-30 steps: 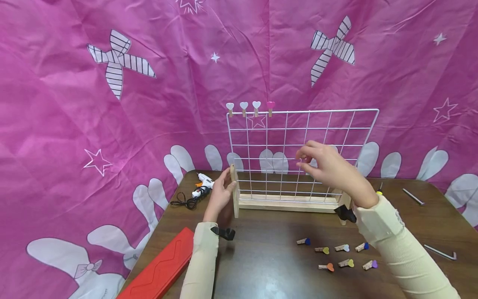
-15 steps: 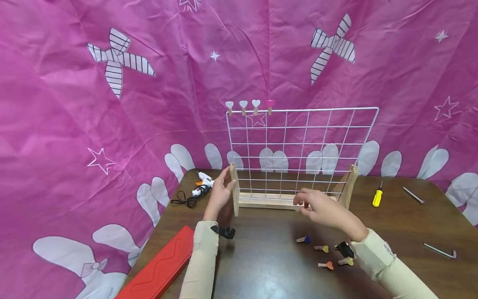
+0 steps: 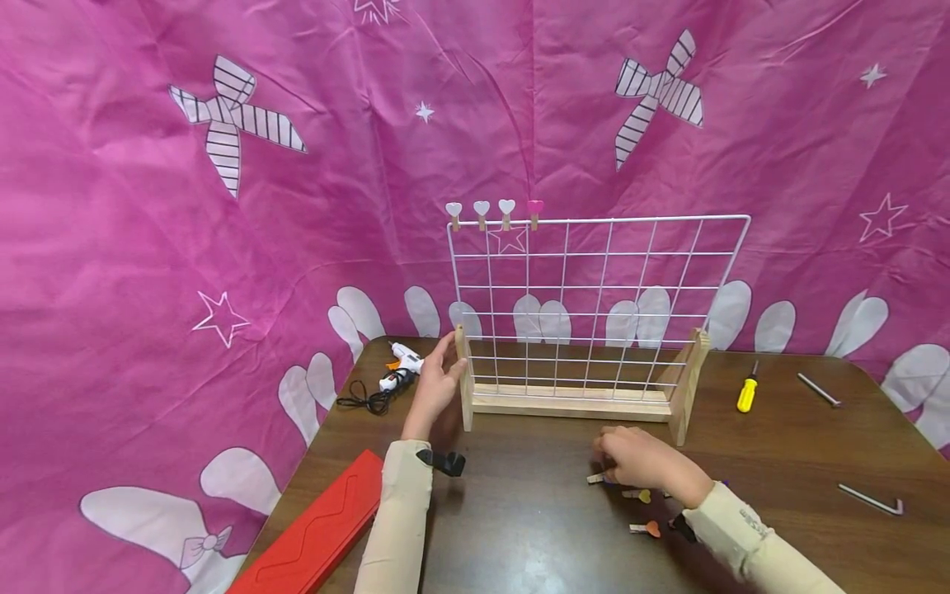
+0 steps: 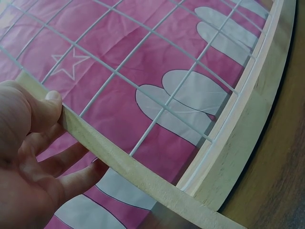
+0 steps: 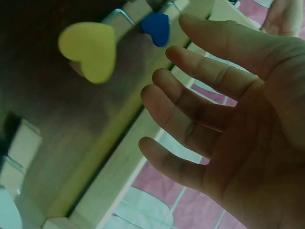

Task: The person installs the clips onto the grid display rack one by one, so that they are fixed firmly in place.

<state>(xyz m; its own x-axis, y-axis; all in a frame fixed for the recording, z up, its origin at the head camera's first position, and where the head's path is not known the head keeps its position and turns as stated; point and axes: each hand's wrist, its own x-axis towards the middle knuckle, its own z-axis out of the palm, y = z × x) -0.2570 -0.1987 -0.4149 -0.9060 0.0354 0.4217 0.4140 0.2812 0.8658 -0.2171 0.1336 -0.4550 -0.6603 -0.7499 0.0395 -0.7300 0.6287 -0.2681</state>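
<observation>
My left hand [image 3: 436,386] holds the left wooden side post [image 3: 465,396] of a stand, thumb on one face and fingers behind it in the left wrist view. The stand carries a white wire grid [image 3: 668,219]. Three white heart clothespins and a pink heart clothespin [image 3: 535,208] are clipped along its top left edge. Low over the table, my right hand [image 3: 641,462] reaches beside a blue heart clothespin [image 5: 156,29]; its fingers are parted with nothing between them. A yellow heart clothespin [image 5: 90,50] and an orange heart clothespin [image 3: 646,529] lie nearby; others are partly hidden under the right arm.
A white glue gun [image 3: 404,359] with a black cord lies left of the stand. A red case [image 3: 319,528] is at the front left. On the right are a yellow screwdriver [image 3: 747,392], a metal rod [image 3: 819,389] and an L-shaped rod [image 3: 870,499]. A pink curtain hangs behind.
My right hand has come down from in front of the grid to the clothespins on the table, uncovering the right post and the screwdriver. The left hand has stayed on the post.
</observation>
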